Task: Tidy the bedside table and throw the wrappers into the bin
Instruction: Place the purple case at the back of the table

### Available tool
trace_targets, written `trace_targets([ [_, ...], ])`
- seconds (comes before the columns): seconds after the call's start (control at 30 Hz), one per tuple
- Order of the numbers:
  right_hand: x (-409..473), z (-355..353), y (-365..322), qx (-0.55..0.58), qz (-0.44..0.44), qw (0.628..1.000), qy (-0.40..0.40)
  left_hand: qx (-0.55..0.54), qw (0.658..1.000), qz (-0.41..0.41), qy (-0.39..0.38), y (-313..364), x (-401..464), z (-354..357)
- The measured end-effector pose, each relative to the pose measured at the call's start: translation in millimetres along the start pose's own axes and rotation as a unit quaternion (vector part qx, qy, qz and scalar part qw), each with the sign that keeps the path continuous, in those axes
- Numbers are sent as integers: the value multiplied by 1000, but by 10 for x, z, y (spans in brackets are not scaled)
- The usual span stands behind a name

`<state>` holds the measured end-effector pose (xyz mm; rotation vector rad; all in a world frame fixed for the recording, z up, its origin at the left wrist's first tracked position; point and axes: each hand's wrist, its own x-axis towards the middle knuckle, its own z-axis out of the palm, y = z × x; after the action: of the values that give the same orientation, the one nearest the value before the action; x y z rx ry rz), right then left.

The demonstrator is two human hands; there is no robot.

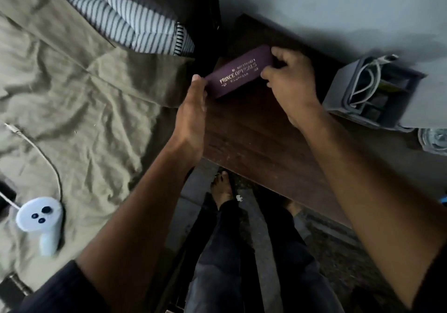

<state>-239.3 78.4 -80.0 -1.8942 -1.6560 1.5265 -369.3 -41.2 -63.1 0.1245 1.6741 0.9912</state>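
Over the dark wooden bedside table (pixel 254 128), near its bed-side corner | your left hand (pixel 193 109) and right hand (pixel 290 82) pinch opposite ends of the oblong purple spectacle case (pixel 238 73) with gold lettering | case closed, unmarked | progress: tabletop mostly bare, no wrappers visible; case unplaced.

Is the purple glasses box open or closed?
Closed. The purple glasses case shows one smooth lid with gold lettering and no gap, held at its ends by the left hand and right hand.
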Motion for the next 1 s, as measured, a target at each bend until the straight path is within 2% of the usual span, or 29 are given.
trace_targets([
  [0.13, -271, -187, 83, 54, 36, 995, 73, -27, 999, 0, -27, 153, 79, 114],
  [0.27, -484, -290, 213, 106, 72, 987, 96, 53, 995, 37, -70, 334, 172, 405],
  [0.47, -490, -370, 276, 139, 84, 983, 84, 106, 989, 65, -78, 505, 360, 723],
  [0.7, -282, -384, 274, 91, 67, 990, 80, 110, 991, 53, -46, 541, 512, 838],
  [0.83, -205, -361, 310, 85, 95, 990, 52, 150, 986, 50, -51, 580, 454, 873],
  [1.0, -320, -386, 277, 19, 106, 994, 10, 226, 970, 65, -64, 581, 516, 918],
])
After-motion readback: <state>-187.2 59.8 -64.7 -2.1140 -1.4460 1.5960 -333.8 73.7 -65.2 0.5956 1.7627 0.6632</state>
